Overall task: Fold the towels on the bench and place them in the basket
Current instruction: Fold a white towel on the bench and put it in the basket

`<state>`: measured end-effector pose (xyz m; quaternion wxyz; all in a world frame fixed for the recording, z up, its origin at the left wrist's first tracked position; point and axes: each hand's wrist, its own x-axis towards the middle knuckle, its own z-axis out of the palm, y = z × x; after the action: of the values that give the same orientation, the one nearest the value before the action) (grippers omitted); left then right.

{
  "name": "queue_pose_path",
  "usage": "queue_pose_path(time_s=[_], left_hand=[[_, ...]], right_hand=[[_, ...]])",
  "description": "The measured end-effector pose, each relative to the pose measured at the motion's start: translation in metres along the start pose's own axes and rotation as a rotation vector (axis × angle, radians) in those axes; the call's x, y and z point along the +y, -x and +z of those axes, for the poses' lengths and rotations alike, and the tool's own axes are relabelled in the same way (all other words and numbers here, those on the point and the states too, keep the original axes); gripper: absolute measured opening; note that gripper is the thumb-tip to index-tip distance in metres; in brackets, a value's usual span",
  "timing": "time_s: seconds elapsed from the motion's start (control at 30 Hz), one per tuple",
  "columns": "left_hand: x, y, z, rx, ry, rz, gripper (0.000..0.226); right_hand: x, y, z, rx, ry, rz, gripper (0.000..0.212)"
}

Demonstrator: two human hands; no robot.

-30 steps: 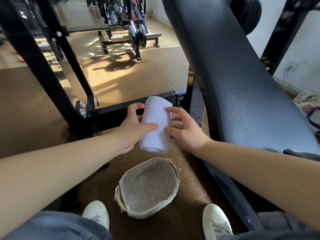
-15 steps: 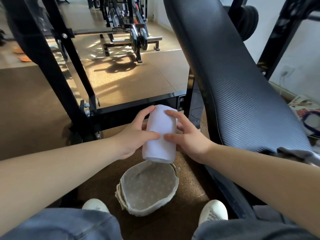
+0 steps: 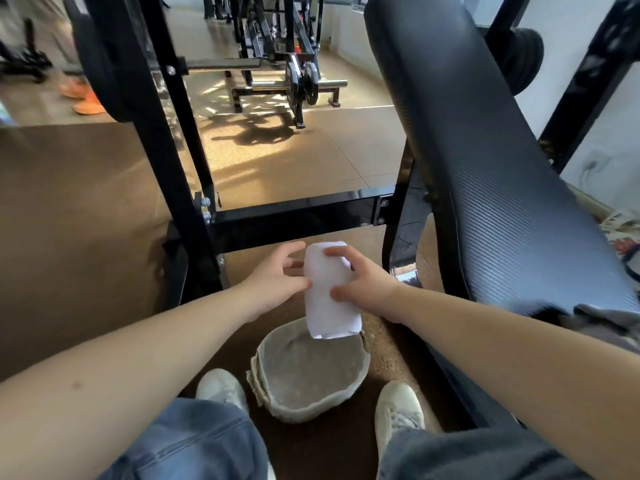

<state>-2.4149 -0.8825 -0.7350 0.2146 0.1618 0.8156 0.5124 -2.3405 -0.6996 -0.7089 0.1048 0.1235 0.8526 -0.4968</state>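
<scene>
White and soft, the folded towel (image 3: 329, 289) hangs just above the basket (image 3: 313, 412). Its low end is over the basket's far rim. Both hands hold it, one on each side, so the folds do not fall open. The left hand (image 3: 273, 282) curls round the left edge, with the thumb in front and the fingers behind. The right hand (image 3: 367, 285) curls round the right edge in much the same way. The towel stands tall and a bit tilted, with its low end first. That looks like a good way to slide it in.

The basket sits on the brown floor between the person's two white shoes (image 3: 221, 386), so it is easy to reach. The next move is likely to go down and let go gently.

On the right is the dark bench (image 3: 502, 202). A grey cloth (image 3: 595, 317) lies on its near end. It may be one more towel to fold.
</scene>
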Motion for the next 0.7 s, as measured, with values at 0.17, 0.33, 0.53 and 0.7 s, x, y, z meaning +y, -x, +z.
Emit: queue_pose_path(time_s=[0.17,0.33,0.53,0.7], left_hand=[[-0.062,-0.002,0.000,-0.010,-0.386,-0.095,0.066],[-0.120,0.002,0.017,-0.081,-0.642,-0.191,0.063],[-0.171,0.003,0.038,-0.183,-0.844,-0.210,0.066],[-0.213,0.010,0.044,-0.256,-0.818,-0.251,0.070]], right_hand=[[0.030,-0.030,0.029,0.020,0.165,0.091,0.074],[0.068,-0.053,0.062,-0.028,0.209,0.156,0.075],[0.112,-0.079,0.110,-0.106,0.198,0.213,0.069],[0.147,-0.094,0.141,-0.142,0.144,0.224,0.068]])
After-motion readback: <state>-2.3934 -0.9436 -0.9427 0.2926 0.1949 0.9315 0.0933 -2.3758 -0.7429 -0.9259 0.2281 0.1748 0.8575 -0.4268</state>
